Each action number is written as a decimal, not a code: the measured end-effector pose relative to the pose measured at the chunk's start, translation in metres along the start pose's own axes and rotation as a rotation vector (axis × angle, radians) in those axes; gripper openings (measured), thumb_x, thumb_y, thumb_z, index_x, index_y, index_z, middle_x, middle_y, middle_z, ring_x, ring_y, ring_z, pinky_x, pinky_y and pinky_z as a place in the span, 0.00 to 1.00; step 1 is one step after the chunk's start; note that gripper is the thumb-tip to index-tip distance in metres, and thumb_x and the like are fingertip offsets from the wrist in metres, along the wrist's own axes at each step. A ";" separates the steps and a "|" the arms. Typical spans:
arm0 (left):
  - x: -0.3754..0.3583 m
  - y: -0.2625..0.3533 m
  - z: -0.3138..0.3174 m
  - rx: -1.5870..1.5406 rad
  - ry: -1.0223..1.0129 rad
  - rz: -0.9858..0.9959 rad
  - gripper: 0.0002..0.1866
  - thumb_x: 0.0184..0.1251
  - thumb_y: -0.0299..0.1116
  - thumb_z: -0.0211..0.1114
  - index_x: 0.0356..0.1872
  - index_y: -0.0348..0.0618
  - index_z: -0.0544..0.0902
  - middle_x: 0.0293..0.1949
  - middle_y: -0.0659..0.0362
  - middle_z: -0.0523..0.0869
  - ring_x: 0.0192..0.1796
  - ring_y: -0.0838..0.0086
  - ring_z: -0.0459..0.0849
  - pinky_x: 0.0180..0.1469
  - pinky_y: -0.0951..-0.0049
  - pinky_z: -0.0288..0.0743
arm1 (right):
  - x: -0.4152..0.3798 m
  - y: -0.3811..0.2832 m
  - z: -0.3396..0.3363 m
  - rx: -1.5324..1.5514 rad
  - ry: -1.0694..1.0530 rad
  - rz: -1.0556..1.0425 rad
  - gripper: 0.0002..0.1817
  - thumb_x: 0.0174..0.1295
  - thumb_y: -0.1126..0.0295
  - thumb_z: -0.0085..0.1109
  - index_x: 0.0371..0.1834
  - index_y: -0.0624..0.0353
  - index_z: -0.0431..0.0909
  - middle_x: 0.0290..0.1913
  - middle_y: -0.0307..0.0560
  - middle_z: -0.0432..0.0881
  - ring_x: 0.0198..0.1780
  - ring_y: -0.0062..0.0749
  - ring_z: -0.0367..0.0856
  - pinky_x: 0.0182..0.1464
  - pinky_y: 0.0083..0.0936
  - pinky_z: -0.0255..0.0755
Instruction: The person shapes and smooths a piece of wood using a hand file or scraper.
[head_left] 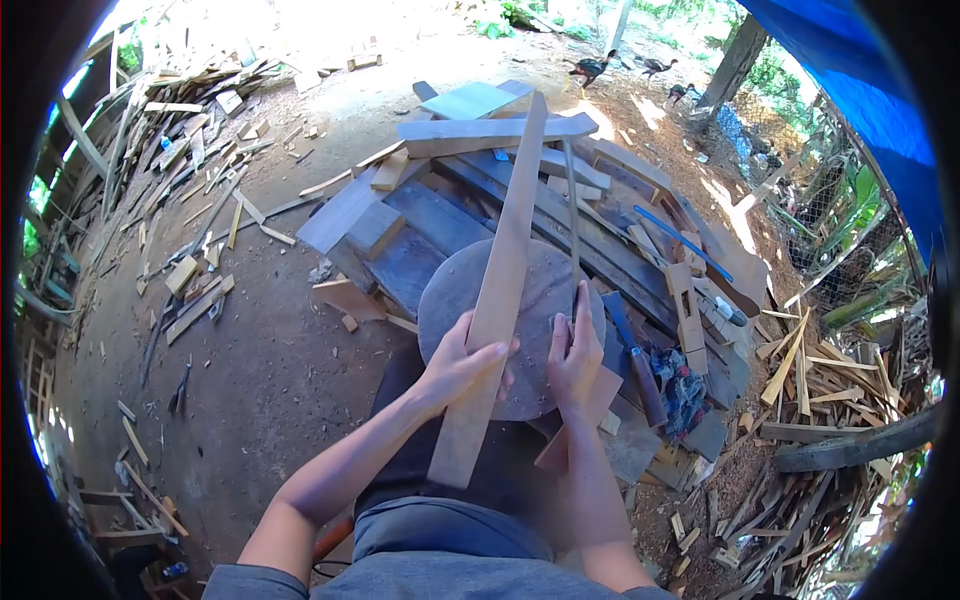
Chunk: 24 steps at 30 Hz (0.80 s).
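Observation:
My left hand (468,362) is wrapped round a long tapered wooden board (505,270), its thumb across the face. The board's narrow end points away from me, and its wide end is near my lap. To the right, my right hand (576,355) is closed round the near end of a long thin dark rod (572,200), which points away from me; its exact kind is unclear. Both hands are above a round wooden disc (450,310). A flat brown wood piece (603,395) lies beside my right wrist.
Stacked planks (425,240) lie beyond the disc. A blue strip (680,240), a dark cloth (685,390) and a blue-ended tool (645,375) are at the right. Wood scraps (200,300) litter the left ground. Birds (592,68) stand at the back.

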<state>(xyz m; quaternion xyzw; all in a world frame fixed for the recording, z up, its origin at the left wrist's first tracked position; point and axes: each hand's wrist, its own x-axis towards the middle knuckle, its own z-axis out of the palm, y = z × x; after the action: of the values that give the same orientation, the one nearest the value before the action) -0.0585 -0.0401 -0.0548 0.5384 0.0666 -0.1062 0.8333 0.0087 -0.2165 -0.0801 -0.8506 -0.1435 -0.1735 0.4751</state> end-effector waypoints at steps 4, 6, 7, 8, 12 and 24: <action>0.033 -0.002 -0.003 0.062 0.071 0.051 0.29 0.75 0.33 0.64 0.69 0.36 0.60 0.51 0.50 0.83 0.36 0.67 0.89 0.34 0.65 0.88 | 0.002 0.010 0.005 -0.110 0.078 -0.164 0.28 0.74 0.71 0.54 0.77 0.58 0.66 0.62 0.63 0.81 0.45 0.49 0.89 0.45 0.36 0.80; 0.051 -0.005 -0.007 0.082 0.095 0.053 0.29 0.75 0.33 0.64 0.68 0.36 0.61 0.50 0.50 0.84 0.37 0.67 0.90 0.35 0.65 0.88 | 0.002 0.011 0.005 -0.090 0.107 -0.161 0.27 0.76 0.69 0.53 0.77 0.60 0.65 0.64 0.63 0.80 0.52 0.51 0.88 0.51 0.37 0.80; 0.060 -0.007 -0.009 0.149 0.128 0.068 0.26 0.76 0.35 0.64 0.66 0.35 0.64 0.47 0.51 0.85 0.38 0.68 0.90 0.34 0.66 0.88 | 0.002 0.011 0.005 -0.090 0.092 -0.161 0.27 0.76 0.69 0.53 0.77 0.60 0.65 0.64 0.63 0.80 0.52 0.51 0.88 0.51 0.37 0.80; 0.068 -0.009 -0.011 0.217 0.162 0.079 0.23 0.76 0.37 0.64 0.63 0.35 0.67 0.43 0.52 0.86 0.39 0.70 0.90 0.34 0.68 0.87 | 0.003 0.012 0.005 -0.094 0.103 -0.185 0.27 0.76 0.69 0.52 0.77 0.62 0.65 0.66 0.63 0.78 0.57 0.53 0.85 0.56 0.37 0.78; 0.103 -0.014 -0.031 0.778 0.277 0.162 0.22 0.78 0.46 0.58 0.53 0.32 0.73 0.38 0.40 0.88 0.45 0.52 0.91 0.43 0.56 0.85 | 0.003 0.016 0.006 -0.104 0.076 -0.194 0.27 0.78 0.67 0.49 0.77 0.66 0.64 0.72 0.62 0.74 0.71 0.56 0.74 0.68 0.40 0.70; 0.066 0.021 -0.027 1.501 0.195 0.058 0.38 0.78 0.57 0.52 0.73 0.31 0.65 0.35 0.38 0.88 0.40 0.45 0.89 0.43 0.50 0.81 | 0.003 0.013 0.007 -0.054 0.043 -0.170 0.25 0.79 0.67 0.47 0.77 0.64 0.65 0.71 0.61 0.74 0.70 0.55 0.76 0.68 0.39 0.71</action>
<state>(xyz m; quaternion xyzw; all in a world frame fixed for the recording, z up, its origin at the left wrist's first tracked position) 0.0103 -0.0141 -0.0623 0.9697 0.0354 -0.0529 0.2357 0.0175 -0.2167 -0.0920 -0.8439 -0.2002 -0.2354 0.4385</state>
